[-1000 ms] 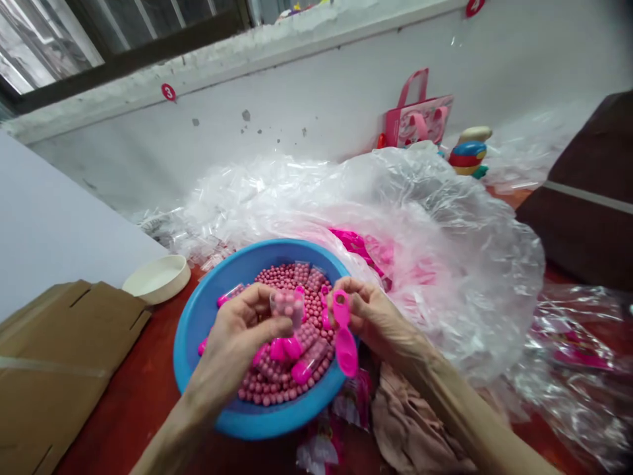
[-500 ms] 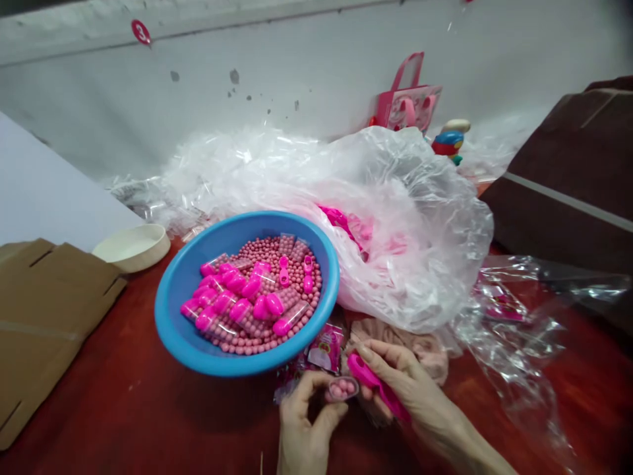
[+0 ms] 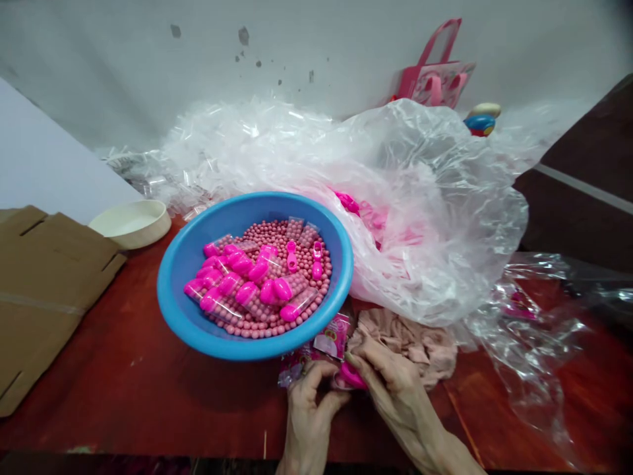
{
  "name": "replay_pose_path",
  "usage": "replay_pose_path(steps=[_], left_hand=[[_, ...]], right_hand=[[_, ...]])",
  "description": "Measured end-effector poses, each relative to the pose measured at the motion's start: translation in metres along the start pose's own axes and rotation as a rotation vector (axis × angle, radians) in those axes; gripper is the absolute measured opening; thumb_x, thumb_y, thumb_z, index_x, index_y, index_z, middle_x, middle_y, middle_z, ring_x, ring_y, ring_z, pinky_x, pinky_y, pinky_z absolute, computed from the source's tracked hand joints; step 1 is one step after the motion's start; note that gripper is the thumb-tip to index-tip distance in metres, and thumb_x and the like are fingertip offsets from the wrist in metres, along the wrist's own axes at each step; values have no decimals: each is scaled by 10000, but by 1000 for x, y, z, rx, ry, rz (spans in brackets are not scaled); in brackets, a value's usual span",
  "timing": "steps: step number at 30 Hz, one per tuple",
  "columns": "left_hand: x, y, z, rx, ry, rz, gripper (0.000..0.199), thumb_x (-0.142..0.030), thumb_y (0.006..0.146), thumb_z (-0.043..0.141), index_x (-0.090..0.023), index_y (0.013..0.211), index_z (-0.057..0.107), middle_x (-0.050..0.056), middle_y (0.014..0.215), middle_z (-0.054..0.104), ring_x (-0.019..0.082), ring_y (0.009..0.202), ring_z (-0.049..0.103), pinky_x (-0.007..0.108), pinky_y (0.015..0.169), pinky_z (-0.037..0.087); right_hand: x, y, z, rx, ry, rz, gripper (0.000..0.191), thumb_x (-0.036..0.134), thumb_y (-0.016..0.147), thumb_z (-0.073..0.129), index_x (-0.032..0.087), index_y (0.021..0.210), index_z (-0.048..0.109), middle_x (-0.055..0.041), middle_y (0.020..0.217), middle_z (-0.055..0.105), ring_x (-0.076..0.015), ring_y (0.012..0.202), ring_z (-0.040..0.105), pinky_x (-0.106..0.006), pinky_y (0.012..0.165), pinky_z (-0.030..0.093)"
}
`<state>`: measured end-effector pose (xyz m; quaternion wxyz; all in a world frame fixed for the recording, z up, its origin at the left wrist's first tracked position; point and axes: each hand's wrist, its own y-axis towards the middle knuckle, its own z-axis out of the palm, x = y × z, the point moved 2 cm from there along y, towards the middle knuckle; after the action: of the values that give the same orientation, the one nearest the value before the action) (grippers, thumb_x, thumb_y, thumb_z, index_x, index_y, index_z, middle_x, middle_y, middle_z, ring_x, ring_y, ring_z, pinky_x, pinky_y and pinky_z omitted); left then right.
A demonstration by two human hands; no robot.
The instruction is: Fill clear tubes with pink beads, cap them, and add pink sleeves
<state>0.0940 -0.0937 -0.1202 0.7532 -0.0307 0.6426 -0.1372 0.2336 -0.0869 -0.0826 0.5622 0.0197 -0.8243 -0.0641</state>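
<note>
Just below the blue basin [image 3: 257, 353], my left hand [image 3: 312, 409] is closed on a small clear tube, mostly hidden by the fingers. My right hand [image 3: 395, 389] grips a bright pink plastic cap [image 3: 353, 376], pressed against the end of the tube. The two hands nearly meet. Inside the basin are many pink beads [image 3: 267, 232], with several filled clear tubes with pink caps [image 3: 230, 284] lying on them. Small pink printed packets [image 3: 332, 336] lie between the basin and my hands. A crumpled beige cloth [image 3: 410, 340] is beyond my right hand.
A clear plastic bag [image 3: 435, 264] with pink pieces inside stands right of the basin, before a heap of clear tubes [image 3: 237, 138]. Cardboard [image 3: 44, 290] and a white dish [image 3: 131, 225] are at left. A dark box [image 3: 588, 204] and clear wrap [image 3: 534, 349] are at right.
The pink cap in my right hand has come against the open end of the tube, and my hands have drawn together. The camera view has shifted, showing the table's front edge.
</note>
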Motion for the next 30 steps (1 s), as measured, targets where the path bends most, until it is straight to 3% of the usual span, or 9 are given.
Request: replay_pose_path(steps=[3,6,9,12,16,20,23,26,30], left_hand=[[-2,0,1,24,-211,-140,144,-62,604,673,-165,704,664,-21,657,639,136,658,590,241,656,484],[-1,1,3,47,-269,-171,127,-85,591,684,-162,680,637,-11,682,658,153,689,626,272,681,510],[1,1,5,57,-271,-183,158,-35,574,679,-156,671,648,-15,658,655,134,673,618,228,660,493],[1,0,6,64,-210,-159,161,-20,595,671,-157,679,668,-25,647,651,116,641,584,198,628,465],[0,-1,5,58,-21,-62,148,-45,646,650,-160,733,686,-22,662,650,131,651,565,208,630,440],[2,-3,4,67,114,-14,115,-84,689,642,-166,760,682,-14,683,644,147,666,560,219,627,430],[1,-3,4,76,213,29,29,-159,726,652,-167,736,677,1,693,640,160,674,560,233,631,430],[-1,-4,4,73,273,94,49,-137,720,652,-177,722,681,2,688,636,162,671,563,234,626,425],[-1,-4,4,83,297,123,194,-7,671,619,-176,742,681,1,710,625,167,694,574,231,628,422]], right_hand=[[2,3,-2,11,158,188,348,424,866,503,190,608,491,27,535,438,-98,468,380,-214,427,313],[0,2,-1,-1,360,426,406,540,837,502,191,632,472,58,467,392,-67,375,312,-193,344,240],[-1,-2,-1,10,370,445,456,597,827,471,186,630,471,62,451,387,-60,355,316,-186,333,244],[4,-4,-2,59,255,316,424,538,869,446,181,649,509,42,494,439,-78,406,399,-191,377,325],[14,-1,-2,72,-94,-68,197,308,894,496,187,798,617,-30,737,610,-144,667,598,-225,591,483],[11,-7,-1,15,-462,-440,278,234,944,361,173,910,630,-70,755,640,-158,653,630,-234,565,513],[1,-16,-4,-10,-690,-669,303,246,953,338,126,1102,573,-120,833,681,-206,736,664,-294,627,544],[-9,-23,-8,27,-769,-755,362,219,949,356,86,1272,451,-139,894,690,-232,825,664,-340,724,547],[-17,-29,-11,67,-758,-737,455,165,940,345,69,1384,316,-147,939,691,-236,893,656,-345,792,543]])
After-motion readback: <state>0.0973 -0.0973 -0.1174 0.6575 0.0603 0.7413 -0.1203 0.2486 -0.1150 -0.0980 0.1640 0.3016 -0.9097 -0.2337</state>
